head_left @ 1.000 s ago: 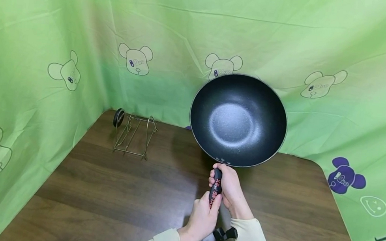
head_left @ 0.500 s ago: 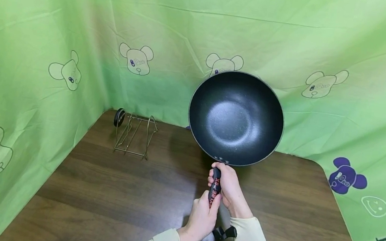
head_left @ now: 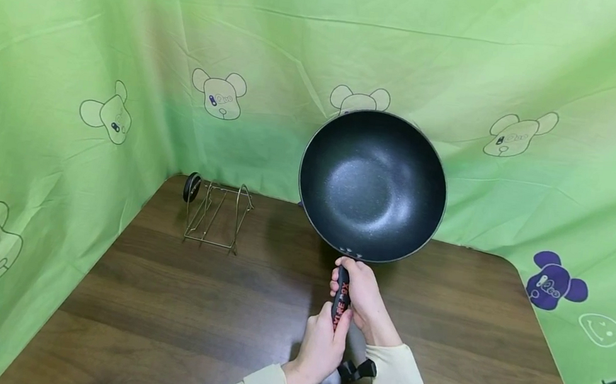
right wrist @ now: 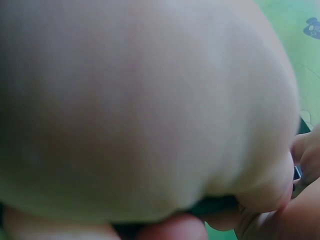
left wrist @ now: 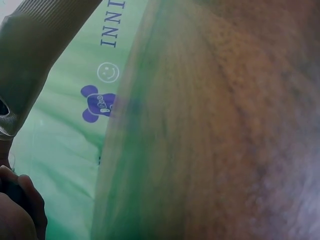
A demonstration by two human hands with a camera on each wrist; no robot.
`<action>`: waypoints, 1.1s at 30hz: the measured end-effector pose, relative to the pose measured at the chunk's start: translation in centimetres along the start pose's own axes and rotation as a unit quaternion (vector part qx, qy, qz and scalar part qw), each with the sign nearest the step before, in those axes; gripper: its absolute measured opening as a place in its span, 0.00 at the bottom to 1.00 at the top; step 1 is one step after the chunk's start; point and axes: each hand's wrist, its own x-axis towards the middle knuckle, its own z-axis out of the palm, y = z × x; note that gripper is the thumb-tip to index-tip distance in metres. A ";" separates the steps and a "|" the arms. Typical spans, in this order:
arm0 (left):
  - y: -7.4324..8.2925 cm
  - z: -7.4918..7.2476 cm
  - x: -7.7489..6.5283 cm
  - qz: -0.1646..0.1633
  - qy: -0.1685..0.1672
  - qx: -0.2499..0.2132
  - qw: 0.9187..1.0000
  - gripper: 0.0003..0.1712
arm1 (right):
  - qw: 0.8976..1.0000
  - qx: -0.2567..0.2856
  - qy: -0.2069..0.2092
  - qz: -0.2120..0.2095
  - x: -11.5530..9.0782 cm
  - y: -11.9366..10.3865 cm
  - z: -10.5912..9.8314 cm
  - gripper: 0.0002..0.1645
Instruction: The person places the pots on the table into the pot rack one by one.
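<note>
A black wok (head_left: pixel 368 189) is held up by its handle in the head view, its inside facing me. The black handle (head_left: pixel 341 297) carries red lettering. Near the bowl, my right hand (head_left: pixel 362 293) grips the upper part of the handle with curled fingers. Below it, my left hand (head_left: pixel 320 342) wraps the lower part, its thumb lying along it. The right wrist view is mostly filled by blurred skin, with a sliver of dark handle (right wrist: pixel 212 205) below. In the left wrist view, fingers (left wrist: pixel 32 205) curl around something dark at the lower left.
A wire rack (head_left: pixel 214 216) with a black round piece (head_left: pixel 191 187) stands at the back left of the brown wooden table (head_left: pixel 187 305). Green printed curtain (head_left: pixel 285 44) encloses the back and sides. A black wrist device (head_left: pixel 357 370) sits by the right sleeve.
The wok has shifted slightly left and up in the head view, and its rim appears a little narrower. Both hands keep their hold on the handle and drift slightly left with it.
</note>
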 end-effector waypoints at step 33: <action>-0.6 -0.6 0.5 0.062 0.029 0.048 0.996 0.08 | 0.998 -0.058 0.023 -0.015 -0.4 -1.1 1.5 0.15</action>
